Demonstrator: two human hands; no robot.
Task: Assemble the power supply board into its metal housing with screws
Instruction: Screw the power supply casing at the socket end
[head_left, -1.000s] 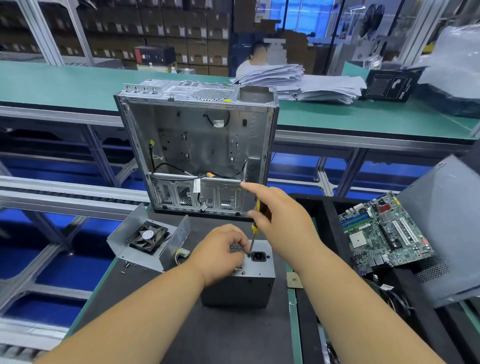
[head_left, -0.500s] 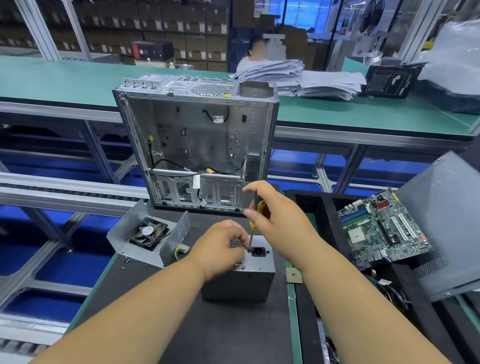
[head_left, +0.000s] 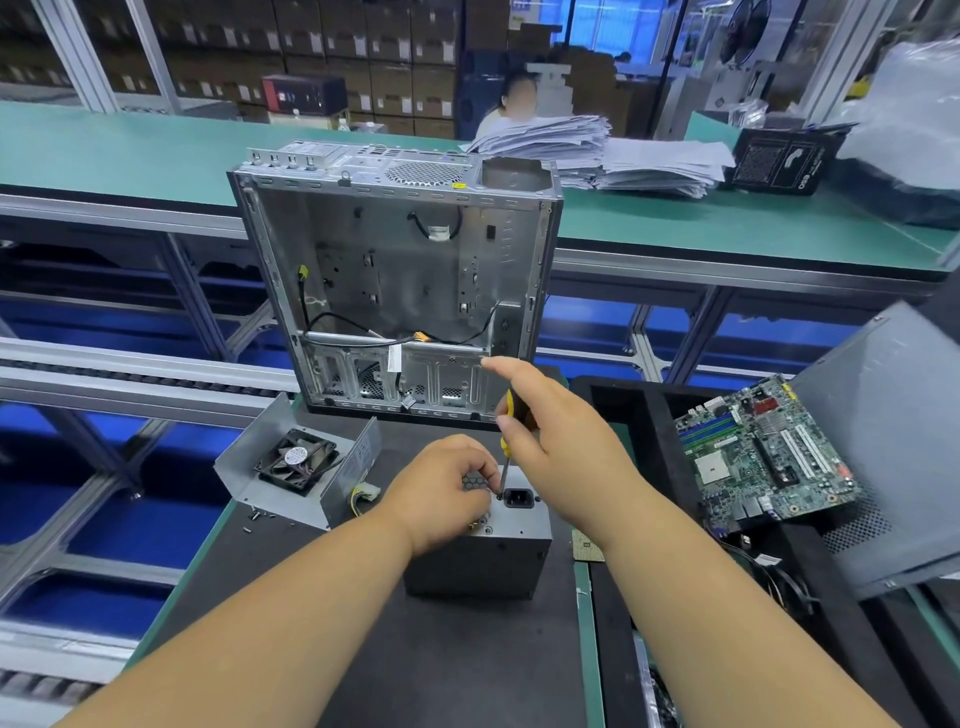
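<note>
At frame centre, the left hand (head_left: 447, 488) steadies the metal housing (head_left: 483, 551) on the dark surface (head_left: 457, 665); the right hand (head_left: 556, 447), forefinger newly extended, fingers wrapping the screwdriver (head_left: 505, 457), keeps turning a screw, apparently still tightening.

One head-worn wide-angle view, forward and down, close over both forearms and the workbench (head_left: 467, 675)
</note>
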